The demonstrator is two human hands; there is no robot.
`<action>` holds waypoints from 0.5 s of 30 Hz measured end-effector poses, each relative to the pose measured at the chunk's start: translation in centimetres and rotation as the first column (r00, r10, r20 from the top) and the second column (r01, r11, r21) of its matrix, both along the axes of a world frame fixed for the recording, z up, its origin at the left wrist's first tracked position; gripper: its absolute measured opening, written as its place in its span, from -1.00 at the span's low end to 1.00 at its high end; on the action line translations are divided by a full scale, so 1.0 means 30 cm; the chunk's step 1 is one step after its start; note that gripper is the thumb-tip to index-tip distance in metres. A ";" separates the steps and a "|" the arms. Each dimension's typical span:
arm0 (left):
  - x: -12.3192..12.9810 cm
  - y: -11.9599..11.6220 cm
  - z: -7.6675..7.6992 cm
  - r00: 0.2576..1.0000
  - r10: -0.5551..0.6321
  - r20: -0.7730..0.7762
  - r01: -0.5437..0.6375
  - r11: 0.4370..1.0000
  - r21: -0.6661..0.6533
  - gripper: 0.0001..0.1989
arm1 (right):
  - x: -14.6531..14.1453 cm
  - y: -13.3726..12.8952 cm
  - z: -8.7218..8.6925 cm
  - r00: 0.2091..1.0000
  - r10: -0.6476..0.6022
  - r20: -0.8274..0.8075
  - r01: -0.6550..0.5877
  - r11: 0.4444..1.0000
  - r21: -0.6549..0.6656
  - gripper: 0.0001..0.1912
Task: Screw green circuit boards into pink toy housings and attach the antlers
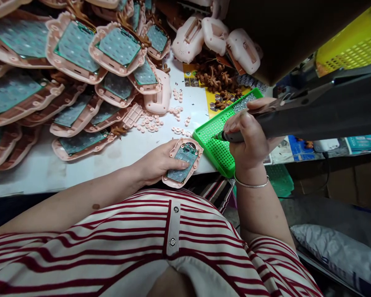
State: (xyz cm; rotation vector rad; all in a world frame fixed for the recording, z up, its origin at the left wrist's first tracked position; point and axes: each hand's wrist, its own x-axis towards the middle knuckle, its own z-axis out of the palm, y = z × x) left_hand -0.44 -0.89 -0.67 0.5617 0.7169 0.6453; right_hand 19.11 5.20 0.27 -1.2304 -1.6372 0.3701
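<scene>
My left hand (159,161) is closed around a small pink plastic casing half with a green circuit board (183,164) inside, thumb lying across the board. My right hand (250,134) grips the front of a dark electric screwdriver (299,123). The screwdriver's bit end points left, over the green perforated basket (220,161); whether it touches the basket cannot be made out. Small silver screws (245,102) are heaped in the basket's far end. The casing is just left of the basket's near side.
Stacked pink casings with circuit boards (77,45) cover the left side. Closed pink shells (188,39) lie at the back, near brown plastic parts (214,76). Small pink buttons (150,123) are scattered mid-table. A yellow crate (349,45) stands at upper right, a white sack (336,251) below.
</scene>
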 end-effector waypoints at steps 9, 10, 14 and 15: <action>0.006 -0.001 0.007 0.999 0.027 -0.042 -0.027 1.000 0.006 -0.48 | -0.009 -0.029 0.057 0.980 0.010 -0.201 -0.001 0.999 0.045 -0.48; 0.008 0.000 0.008 0.998 0.029 -0.047 -0.029 1.000 0.006 -0.48 | -0.017 -0.038 0.077 0.961 0.049 -0.274 -0.030 0.997 0.073 -0.53; 0.017 0.004 0.012 0.994 0.047 -0.096 -0.048 0.999 -0.008 -0.48 | -0.079 -0.070 0.142 0.827 0.262 -0.497 -0.151 0.956 0.251 -0.71; 0.020 0.004 0.013 0.993 0.055 -0.104 -0.056 0.998 -0.011 -0.48 | -0.097 -0.076 0.148 0.794 0.305 -0.526 -0.170 0.942 0.289 -0.73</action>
